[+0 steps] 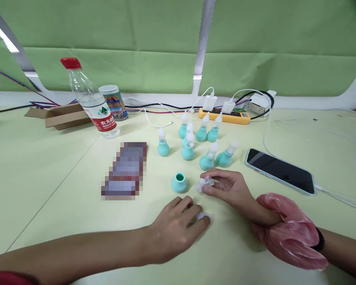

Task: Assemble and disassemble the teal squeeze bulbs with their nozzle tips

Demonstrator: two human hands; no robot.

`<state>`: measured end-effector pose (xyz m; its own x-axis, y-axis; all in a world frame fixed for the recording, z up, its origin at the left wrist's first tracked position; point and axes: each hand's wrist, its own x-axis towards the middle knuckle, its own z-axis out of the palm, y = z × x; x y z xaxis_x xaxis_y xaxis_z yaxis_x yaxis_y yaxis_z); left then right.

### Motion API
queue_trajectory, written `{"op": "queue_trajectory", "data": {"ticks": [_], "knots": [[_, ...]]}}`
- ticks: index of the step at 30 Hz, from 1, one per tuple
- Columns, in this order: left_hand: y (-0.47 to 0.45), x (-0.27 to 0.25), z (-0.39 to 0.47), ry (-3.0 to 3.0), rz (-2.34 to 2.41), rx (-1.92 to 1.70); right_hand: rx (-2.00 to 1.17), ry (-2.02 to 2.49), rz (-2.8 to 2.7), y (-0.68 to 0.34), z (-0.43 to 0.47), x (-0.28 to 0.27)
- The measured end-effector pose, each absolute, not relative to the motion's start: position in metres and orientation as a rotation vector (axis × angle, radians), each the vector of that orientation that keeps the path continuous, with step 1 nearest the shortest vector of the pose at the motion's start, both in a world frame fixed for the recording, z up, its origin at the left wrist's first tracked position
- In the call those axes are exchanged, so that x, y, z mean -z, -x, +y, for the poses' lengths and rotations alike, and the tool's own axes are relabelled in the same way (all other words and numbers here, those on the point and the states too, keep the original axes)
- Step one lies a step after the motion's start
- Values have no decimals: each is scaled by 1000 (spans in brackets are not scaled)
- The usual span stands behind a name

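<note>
My right hand (228, 186) pinches a clear plastic connector piece (204, 183) between thumb and fingers, just above the table. Low in front, my left hand (179, 225) has its thumb and fingertips closed on a small translucent tip (205, 216) at the table surface; the fingers partly hide it. Between the hands and the back stands a lone turquoise rubber bulb (178, 183), its round mouth facing up and bare. Behind it are several turquoise bulb nasal aspirators with clear necks and whitish tips, among them an upright one (163, 147) and a leaning one (226, 156).
A phone (280, 170) with a cable lies at right. Along the back are a yellow power strip (237, 116) with chargers, a can (114, 102), a water bottle (95, 107) and an open cardboard box (67, 118). A blurred-out flat item (126, 168) lies at left.
</note>
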<state>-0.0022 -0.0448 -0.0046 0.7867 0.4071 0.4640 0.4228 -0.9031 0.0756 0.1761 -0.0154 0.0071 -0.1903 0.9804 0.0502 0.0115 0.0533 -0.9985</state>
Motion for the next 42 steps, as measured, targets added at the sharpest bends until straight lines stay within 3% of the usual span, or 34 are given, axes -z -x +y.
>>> {"op": "queue_trajectory", "data": {"ticks": [3, 9, 18, 28, 37, 42], "knots": [[6, 0, -43, 2995, -655, 941, -1328, 1094, -1392, -177, -15, -2], [15, -33, -31, 2911, -538, 1723, -1367, 1054, -1424, -177, -15, 0], [22, -34, -5, 2813, -1471, 2188, -1249, 1075, -1448, -174, -19, -9], [26, -9, 4, 3028, -1820, 1651, -1086, 930, -1522, -162, -14, -35], [22, -12, -3, 3218, -1526, 1202, -1095, 942, -1534, -164, -13, -29], [21, -9, -1, 3273, -1464, 1175, -1093, 961, -1542, -165, -12, -27]]}}
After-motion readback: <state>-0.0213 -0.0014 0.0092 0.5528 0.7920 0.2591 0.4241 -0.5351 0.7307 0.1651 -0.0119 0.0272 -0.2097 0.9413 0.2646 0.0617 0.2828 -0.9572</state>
